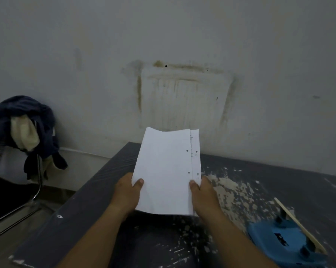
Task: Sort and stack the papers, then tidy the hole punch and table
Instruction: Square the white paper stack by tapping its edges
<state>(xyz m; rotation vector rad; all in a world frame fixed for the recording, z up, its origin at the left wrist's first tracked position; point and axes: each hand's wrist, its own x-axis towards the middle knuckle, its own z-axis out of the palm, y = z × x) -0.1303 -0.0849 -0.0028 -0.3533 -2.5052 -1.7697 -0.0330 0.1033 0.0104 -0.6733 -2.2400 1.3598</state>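
Observation:
A stack of white punched papers (pixel 165 171) is held upright above the dark table (pixel 89 200), its lower edge near the tabletop. My left hand (pixel 127 192) grips its left edge with the thumb on the front sheet. My right hand (pixel 203 194) grips the right edge, where punched holes show and back sheets stick out a little. A blue hole punch (pixel 285 242) lies on the table at the lower right, apart from both hands.
The tabletop has worn, flaking pale patches (pixel 232 192). A thin wooden stick (pixel 298 223) lies by the hole punch. At the left stands a chair (pixel 37 182) draped with dark clothes (pixel 22 124). A stained wall (pixel 182 89) runs right behind the table.

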